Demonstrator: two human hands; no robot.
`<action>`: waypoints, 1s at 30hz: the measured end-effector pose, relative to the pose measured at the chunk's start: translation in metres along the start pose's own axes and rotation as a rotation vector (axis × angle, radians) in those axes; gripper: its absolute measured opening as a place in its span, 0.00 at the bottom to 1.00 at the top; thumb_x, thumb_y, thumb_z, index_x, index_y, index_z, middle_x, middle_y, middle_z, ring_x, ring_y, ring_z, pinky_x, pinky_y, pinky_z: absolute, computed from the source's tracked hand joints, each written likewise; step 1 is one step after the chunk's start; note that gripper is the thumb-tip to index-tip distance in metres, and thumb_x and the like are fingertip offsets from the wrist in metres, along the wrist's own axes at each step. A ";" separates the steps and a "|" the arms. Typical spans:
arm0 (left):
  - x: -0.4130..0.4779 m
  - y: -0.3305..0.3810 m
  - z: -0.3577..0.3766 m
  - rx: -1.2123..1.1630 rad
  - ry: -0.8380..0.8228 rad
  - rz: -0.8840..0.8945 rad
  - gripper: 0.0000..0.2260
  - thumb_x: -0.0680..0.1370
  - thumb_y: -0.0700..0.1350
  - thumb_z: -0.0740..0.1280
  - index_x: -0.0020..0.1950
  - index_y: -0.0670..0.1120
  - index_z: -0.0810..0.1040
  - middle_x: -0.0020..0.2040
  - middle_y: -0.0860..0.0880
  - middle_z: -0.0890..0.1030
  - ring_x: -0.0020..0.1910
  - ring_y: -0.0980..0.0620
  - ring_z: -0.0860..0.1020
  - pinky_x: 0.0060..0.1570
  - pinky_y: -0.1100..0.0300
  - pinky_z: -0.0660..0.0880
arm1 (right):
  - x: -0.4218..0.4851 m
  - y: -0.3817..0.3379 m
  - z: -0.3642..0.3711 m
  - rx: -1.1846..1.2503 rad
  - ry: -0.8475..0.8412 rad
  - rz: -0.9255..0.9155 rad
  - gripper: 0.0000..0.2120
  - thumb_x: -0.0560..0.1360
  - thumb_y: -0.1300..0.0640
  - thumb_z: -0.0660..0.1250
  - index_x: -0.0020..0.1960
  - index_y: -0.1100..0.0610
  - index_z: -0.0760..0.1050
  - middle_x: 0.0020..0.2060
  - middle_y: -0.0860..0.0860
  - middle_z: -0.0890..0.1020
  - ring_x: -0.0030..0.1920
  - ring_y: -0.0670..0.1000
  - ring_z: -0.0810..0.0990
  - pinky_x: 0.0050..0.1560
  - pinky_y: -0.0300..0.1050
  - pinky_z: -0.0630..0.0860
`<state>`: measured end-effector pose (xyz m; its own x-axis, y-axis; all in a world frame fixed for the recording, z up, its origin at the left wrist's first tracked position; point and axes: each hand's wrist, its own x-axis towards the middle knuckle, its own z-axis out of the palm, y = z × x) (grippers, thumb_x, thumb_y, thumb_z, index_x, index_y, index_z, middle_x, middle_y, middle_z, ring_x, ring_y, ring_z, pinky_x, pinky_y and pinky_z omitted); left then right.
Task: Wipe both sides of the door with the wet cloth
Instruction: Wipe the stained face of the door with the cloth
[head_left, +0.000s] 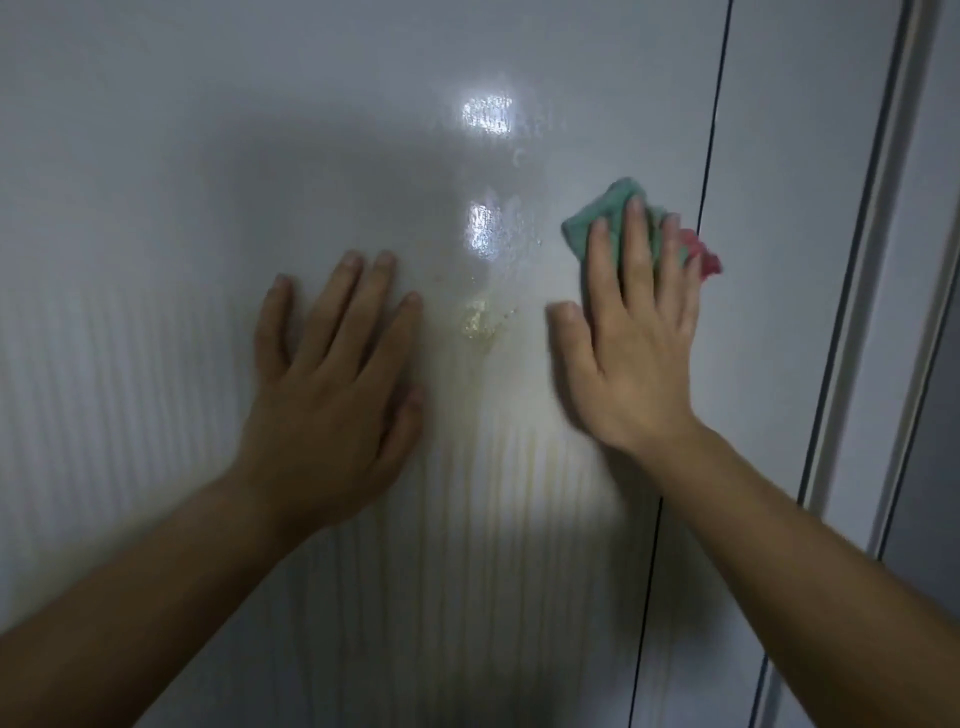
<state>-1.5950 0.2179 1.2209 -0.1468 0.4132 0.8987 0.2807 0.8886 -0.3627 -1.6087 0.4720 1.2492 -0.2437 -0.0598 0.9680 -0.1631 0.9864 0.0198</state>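
Door (208, 156): pale, smooth, glossy panel. Faint vertical ribbing shows on the lower part, below both hands. The film above and between the hands looks wet, with fine droplets and two bright light reflections (485, 114).

Left hand (332, 374): palm flat on the door, fingers straight and slightly spread, thumb out to the side. It holds nothing.

Right hand (634, 353): fingers straight and close together, pressing the cloth (597, 218) flat against the door. The thumb is splayed toward the left hand and rests on the bare panel.

Cloth: soft, bunched, teal-green, with a pink-red part at the little-finger side. It lies under the right fingers and sticks out beyond the fingertips and past both sides of them. The palm appears to be off it.

Yellowish blotch (475, 325): irregular and speckled, between the two hands, level with the right thumb. Pale streaks run down from it.

Dark thin seam (711, 130): runs vertically just beyond the right hand's little finger, touching the cloth's pink edge. Frame moulding (857, 312) lies farther out on that side.
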 end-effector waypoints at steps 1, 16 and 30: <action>-0.001 -0.001 0.001 0.010 -0.011 -0.005 0.28 0.81 0.52 0.56 0.77 0.38 0.68 0.81 0.37 0.60 0.81 0.38 0.59 0.74 0.31 0.55 | -0.002 -0.010 0.002 0.001 0.010 0.014 0.33 0.84 0.41 0.48 0.83 0.56 0.50 0.82 0.56 0.47 0.82 0.61 0.42 0.80 0.62 0.40; -0.018 -0.039 -0.015 -0.040 0.037 -0.024 0.29 0.79 0.51 0.57 0.77 0.37 0.67 0.80 0.36 0.62 0.80 0.37 0.60 0.75 0.33 0.57 | -0.044 -0.058 0.016 -0.023 -0.099 -0.378 0.33 0.83 0.39 0.56 0.82 0.54 0.56 0.82 0.55 0.52 0.82 0.62 0.46 0.79 0.65 0.45; -0.039 -0.078 -0.015 0.035 -0.003 -0.089 0.27 0.82 0.53 0.54 0.79 0.42 0.66 0.82 0.41 0.59 0.82 0.41 0.57 0.74 0.33 0.56 | -0.071 -0.095 0.027 -0.052 -0.154 -0.605 0.32 0.82 0.39 0.59 0.81 0.52 0.60 0.81 0.51 0.55 0.82 0.60 0.52 0.79 0.65 0.50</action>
<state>-1.5974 0.1293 1.2177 -0.1730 0.3326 0.9271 0.2327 0.9284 -0.2897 -1.6013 0.3781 1.1717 -0.2584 -0.6278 0.7342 -0.2698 0.7767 0.5692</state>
